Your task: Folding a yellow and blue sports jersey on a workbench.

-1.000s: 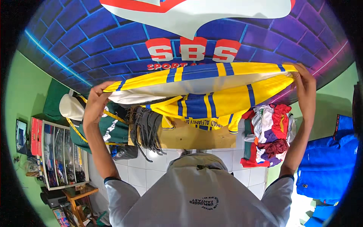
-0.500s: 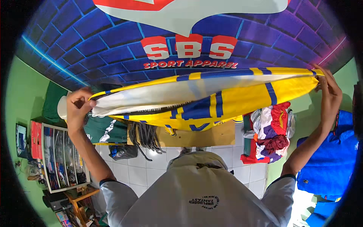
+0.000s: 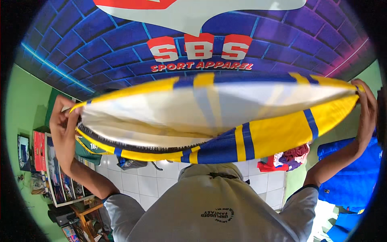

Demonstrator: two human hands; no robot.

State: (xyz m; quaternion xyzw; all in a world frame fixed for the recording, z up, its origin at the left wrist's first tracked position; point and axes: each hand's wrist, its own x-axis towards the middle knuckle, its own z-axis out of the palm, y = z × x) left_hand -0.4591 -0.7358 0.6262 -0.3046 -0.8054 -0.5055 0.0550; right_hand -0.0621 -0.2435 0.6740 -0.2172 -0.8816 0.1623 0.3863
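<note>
A yellow and blue jersey (image 3: 274,139) is stretched wide between my two hands at about chest height. Its opening gapes toward me and shows a white inner side. Along the near left part of the rim runs a dark, fringed seam. My left hand (image 3: 63,121) pinches the left end of the opening, fingers closed on the cloth. At the opposite end, my right hand (image 3: 365,101) grips the right corner, fingers also closed. The lower part of the jersey is hidden behind its near edge.
Beyond the jersey stands a blue brick-patterned wall (image 3: 121,52). Folded clothes (image 3: 292,157) are piled at the right, with blue garments (image 3: 346,173) hanging farther right. At the left are a dark green cloth (image 3: 86,151), a black plastic bag (image 3: 131,163) and a glass-fronted cabinet (image 3: 64,173).
My hands have spread apart, the left going left and slightly down, the right moving right. The jersey's opening has widened, and its near edge has dropped toward me, covering the brown table behind.
</note>
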